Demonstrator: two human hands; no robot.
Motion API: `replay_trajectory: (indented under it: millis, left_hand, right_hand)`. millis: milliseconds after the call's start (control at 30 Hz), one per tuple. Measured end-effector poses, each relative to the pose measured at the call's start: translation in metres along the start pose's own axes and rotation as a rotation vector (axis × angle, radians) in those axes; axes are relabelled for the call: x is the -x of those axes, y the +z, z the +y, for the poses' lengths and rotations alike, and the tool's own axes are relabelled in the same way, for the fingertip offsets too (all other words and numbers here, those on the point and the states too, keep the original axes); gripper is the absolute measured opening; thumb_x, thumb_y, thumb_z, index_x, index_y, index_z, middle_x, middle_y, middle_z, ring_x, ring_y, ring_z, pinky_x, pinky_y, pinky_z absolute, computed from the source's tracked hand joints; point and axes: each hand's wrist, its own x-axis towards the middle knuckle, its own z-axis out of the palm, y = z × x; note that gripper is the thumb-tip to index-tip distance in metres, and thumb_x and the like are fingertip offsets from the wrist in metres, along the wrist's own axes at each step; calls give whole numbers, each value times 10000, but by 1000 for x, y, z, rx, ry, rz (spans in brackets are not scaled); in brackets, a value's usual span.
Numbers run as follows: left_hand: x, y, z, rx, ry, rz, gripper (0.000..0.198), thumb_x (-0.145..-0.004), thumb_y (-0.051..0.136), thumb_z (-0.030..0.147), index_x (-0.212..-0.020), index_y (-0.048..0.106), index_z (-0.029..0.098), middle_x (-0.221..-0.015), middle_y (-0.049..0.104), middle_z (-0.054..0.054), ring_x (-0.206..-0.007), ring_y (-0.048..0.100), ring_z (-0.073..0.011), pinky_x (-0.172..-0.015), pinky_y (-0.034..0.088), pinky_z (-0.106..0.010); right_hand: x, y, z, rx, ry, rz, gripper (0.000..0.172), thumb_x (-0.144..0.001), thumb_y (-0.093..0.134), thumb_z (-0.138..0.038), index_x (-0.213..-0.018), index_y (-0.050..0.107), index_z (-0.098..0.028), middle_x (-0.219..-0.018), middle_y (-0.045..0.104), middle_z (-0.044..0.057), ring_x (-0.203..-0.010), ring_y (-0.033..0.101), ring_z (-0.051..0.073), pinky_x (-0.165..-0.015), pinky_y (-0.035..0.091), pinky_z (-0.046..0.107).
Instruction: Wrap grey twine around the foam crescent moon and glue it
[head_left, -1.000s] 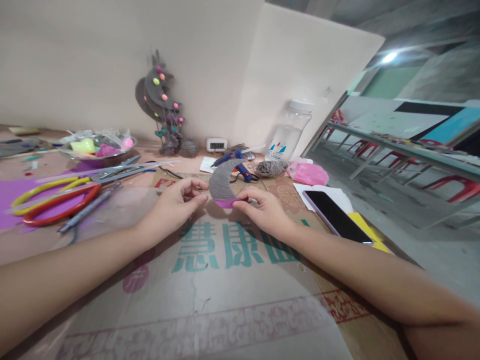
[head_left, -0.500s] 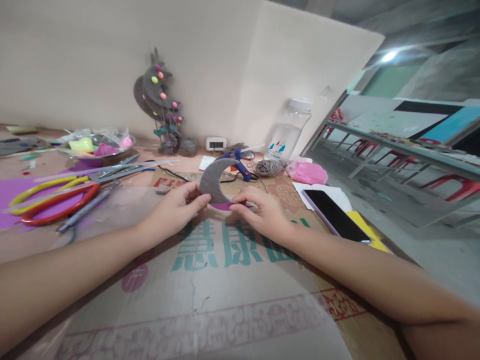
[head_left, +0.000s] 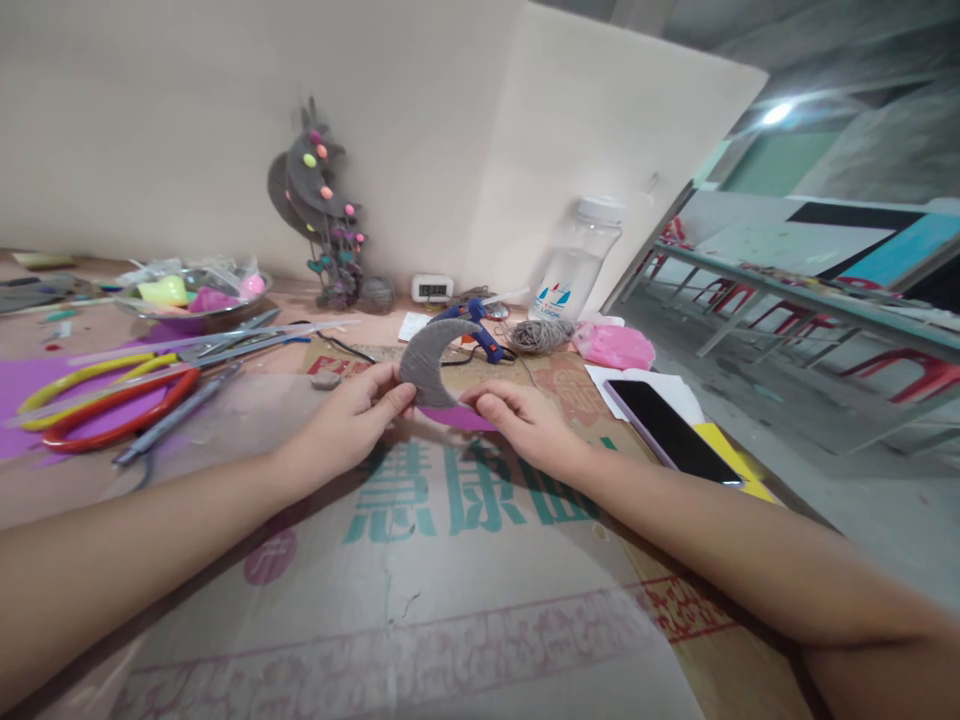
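Note:
A grey yarn-wrapped crescent moon (head_left: pixel 425 366) stands between my hands, above the printed cardboard. My left hand (head_left: pixel 361 412) pinches its left edge between thumb and fingers. At its lower right tip, my right hand (head_left: pixel 527 424) has thumb and forefinger closed on it. A purple piece (head_left: pixel 459 416) shows below the crescent, between the two hands; whether it is joined to the crescent I cannot tell. Just behind lies a blue glue gun (head_left: pixel 487 342), partly hidden by the crescent.
Yellow- and red-handled tools (head_left: pixel 120 415), a pen (head_left: pixel 176 415) and a bowl of craft bits (head_left: pixel 195 310) lie left. A decorated crescent ornament (head_left: pixel 319 190) stands against the board. Yarn (head_left: pixel 540 335), a water bottle (head_left: pixel 574 265), pink plastic (head_left: pixel 615 345) and a phone (head_left: pixel 671 430) are right.
More of the purple piece now shows under the crescent. My right thumb has shifted slightly right and up; my left hand has hardly moved.

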Motion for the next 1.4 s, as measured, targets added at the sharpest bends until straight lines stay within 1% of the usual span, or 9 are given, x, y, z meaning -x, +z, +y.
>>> replay_trajectory:
  millis: [100, 233, 367, 500, 600, 767, 1033, 1267, 1400]
  left_hand:
    - [0, 0, 0, -5, 11, 16, 158, -842, 483, 338, -845, 557, 198, -727, 547, 14, -581, 486, -115, -510, 384, -204]
    - [0, 3, 4, 8, -3, -3, 195, -814, 535, 328, -957, 592, 207, -831, 619, -16, -701, 562, -144, -555, 417, -212]
    - [2, 3, 9, -12, -20, -27, 453, -720, 655, 340, -1154, 562, 250, -905, 664, -28, -844, 601, -212, -663, 475, -276]
    - [2, -1, 10, -119, 17, 21, 253, -745, 608, 426, -863, 665, 210, -814, 668, -28, -827, 600, -215, -702, 464, -284]
    - [1, -1, 10, -98, -206, 97, 380, -762, 542, 522, -608, 611, 182, -585, 602, -19, -569, 547, -172, -526, 413, -262]
    - [1, 1, 11, -39, -332, 159, 413, -715, 586, 555, -560, 596, 173, -515, 563, -15, -480, 470, -143, -441, 349, -243]
    - [1, 0, 14, -55, -287, 179, 440, -743, 574, 525, -477, 513, 180, -411, 482, 12, -386, 407, -114, -374, 268, -229]
    - [1, 2, 17, 94, -302, 204, 453, -801, 516, 475, -465, 483, 174, -424, 473, 8, -404, 430, -102, -412, 310, -231]
    - [0, 1, 12, 133, -329, 173, 470, -790, 507, 510, -457, 481, 180, -397, 444, 16, -392, 389, -103, -409, 278, -241]
  right_hand:
    - [0, 3, -3, -25, 12, -31, 222, -789, 588, -327, -969, 583, -196, -876, 653, 14, -788, 594, 142, -707, 453, 256]
    - [0, 8, -3, 65, 9, 77, 102, -784, 569, -280, -802, 508, -200, -752, 577, -15, -666, 531, 110, -605, 420, 221]
    - [1, 12, -2, 207, -27, 99, 91, -757, 522, -158, -823, 480, -205, -679, 530, -33, -582, 477, 101, -555, 370, 219]
    - [2, 15, -5, 418, -233, -4, 215, -758, 519, -119, -957, 526, -198, -743, 564, -1, -668, 491, 136, -644, 371, 261]
    - [3, 17, -9, 425, -368, -111, 214, -863, 456, -193, -1065, 526, -192, -799, 595, 23, -734, 513, 152, -711, 387, 284]
    - [4, 5, -9, 394, -443, -45, 278, -865, 458, -221, -1137, 504, -186, -936, 608, 66, -871, 539, 187, -799, 414, 332]
    - [-29, -36, 31, 288, -76, 314, 158, -841, 499, -274, -955, 532, -169, -912, 594, 59, -831, 557, 174, -779, 449, 325]
    - [-58, -34, 67, 275, 79, 232, 490, -795, 571, -292, -1242, 466, -120, -1261, 511, 159, -1072, 539, 213, -931, 419, 371]
    - [-84, -32, 68, 289, 206, 138, 510, -787, 590, -342, -1232, 497, -110, -1092, 622, 130, -876, 604, 176, -796, 469, 311]
